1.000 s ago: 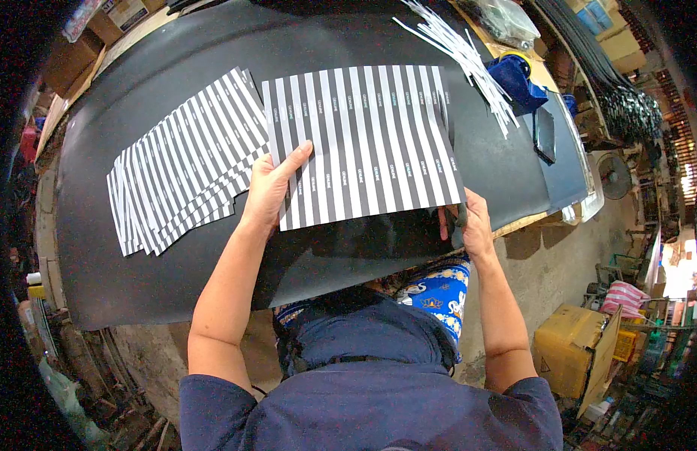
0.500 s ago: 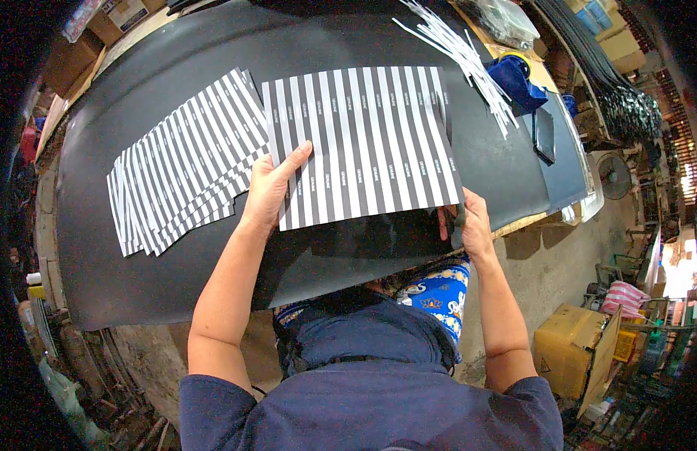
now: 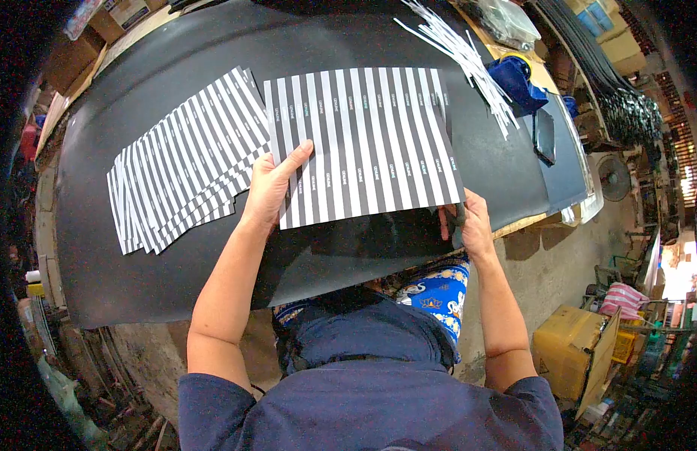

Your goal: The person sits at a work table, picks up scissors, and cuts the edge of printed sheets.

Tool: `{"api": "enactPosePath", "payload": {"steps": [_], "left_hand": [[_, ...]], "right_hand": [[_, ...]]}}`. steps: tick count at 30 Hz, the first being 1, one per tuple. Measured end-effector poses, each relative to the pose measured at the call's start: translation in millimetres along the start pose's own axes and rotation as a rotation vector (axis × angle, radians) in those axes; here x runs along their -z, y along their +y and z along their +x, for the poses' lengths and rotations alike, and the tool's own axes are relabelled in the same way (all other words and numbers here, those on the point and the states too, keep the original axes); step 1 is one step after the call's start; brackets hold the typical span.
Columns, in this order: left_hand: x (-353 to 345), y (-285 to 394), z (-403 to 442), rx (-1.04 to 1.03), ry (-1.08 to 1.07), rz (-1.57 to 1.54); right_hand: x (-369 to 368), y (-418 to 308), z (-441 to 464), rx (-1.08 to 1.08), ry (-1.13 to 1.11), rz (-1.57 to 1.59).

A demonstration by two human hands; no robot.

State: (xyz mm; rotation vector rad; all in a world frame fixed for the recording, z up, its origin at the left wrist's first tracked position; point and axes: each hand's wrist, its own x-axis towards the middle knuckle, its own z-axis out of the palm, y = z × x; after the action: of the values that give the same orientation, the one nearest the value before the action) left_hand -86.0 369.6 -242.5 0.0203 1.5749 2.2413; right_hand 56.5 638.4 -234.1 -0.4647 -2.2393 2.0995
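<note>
A sheet with black and white stripes and small printed words (image 3: 363, 143) is held up above the black table top (image 3: 160, 289). My left hand (image 3: 277, 180) grips its lower left part, thumb on the front and fingers hidden behind. At the lower right corner, my right hand (image 3: 472, 225) is closed around a dark handle (image 3: 460, 216), which looks like that of scissors; the rest of the tool is mostly hidden by the sheet. More striped sheets (image 3: 190, 158) lie fanned out and overlapping to the left.
Thin white strips (image 3: 461, 56) lie in a loose pile at the back right. Beside them are a blue object (image 3: 518, 84) with a yellow ring and a black phone-like object (image 3: 544, 137). A cardboard box (image 3: 566, 349) stands on the floor at right, below a fan (image 3: 613, 177).
</note>
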Motion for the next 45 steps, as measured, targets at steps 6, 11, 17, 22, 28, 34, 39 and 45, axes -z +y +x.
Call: {"api": "enactPosePath", "payload": {"steps": [6,11,17,22,28,34,39,45], "left_hand": [[-1,1,-1,0.019,-0.001,-0.005],[-1,2,-1,0.025,0.008,0.0],[0,0,0,-0.006,-0.004,-0.007],[-3,-2,-2,0.03,-0.003,0.022],[-9,-1,-7,0.031,-0.04,0.021],[-6,-1,-7,0.048,-0.032,0.044],[-6,-2,-6,0.047,-0.025,0.031],[-5,-3,-6,0.043,-0.034,0.02]], "right_hand": [[-1,-3,0,-0.02,0.024,-0.025],[1,1,1,-0.036,0.006,-0.024],[2,3,2,-0.031,-0.01,-0.025],[4,3,9,0.006,-0.026,0.057],[7,-1,20,0.023,-0.035,0.122],[4,-7,21,0.029,-0.007,0.067],[0,-8,23,0.031,0.061,0.004],[3,-6,23,0.052,0.033,-0.004]]}}
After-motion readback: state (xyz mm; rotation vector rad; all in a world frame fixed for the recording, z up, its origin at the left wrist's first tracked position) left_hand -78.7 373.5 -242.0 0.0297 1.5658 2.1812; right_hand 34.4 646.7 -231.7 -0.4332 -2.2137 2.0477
